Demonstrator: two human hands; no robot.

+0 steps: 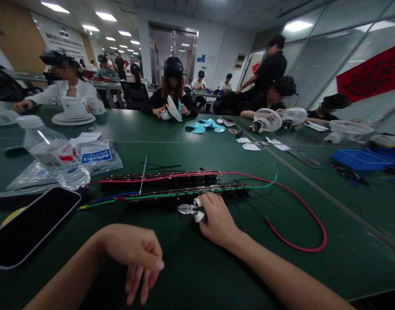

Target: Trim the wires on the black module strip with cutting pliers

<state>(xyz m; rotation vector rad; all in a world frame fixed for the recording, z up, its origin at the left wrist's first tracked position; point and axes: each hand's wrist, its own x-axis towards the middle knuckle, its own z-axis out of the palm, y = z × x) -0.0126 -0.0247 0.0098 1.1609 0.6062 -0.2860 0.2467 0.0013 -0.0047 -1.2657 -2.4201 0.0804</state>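
My right hand [217, 218] is wrapped round the white handles of a pair of diagonal cutters [186, 209], whose jaws point left. Just behind the cutters lie two long black strips with rows of metal, a front strip [171, 196] and a back strip [158, 176]. Along the front one runs a green wire [165, 195], and along the back one a red wire [323, 232] that loops round to the right. A white cable tie [143, 174] sticks up between them. My left hand [136, 254] hangs bent at the wrist, fingers loose and a little apart, holding nothing.
At left are a phone [36, 224], a water bottle [55, 150] and plastic bags [103, 155]. Blue fan blades [204, 125], white fans [268, 119] and a blue tray [360, 159] stand farther off. Several people sit round the table; one person handles a fan [174, 108].
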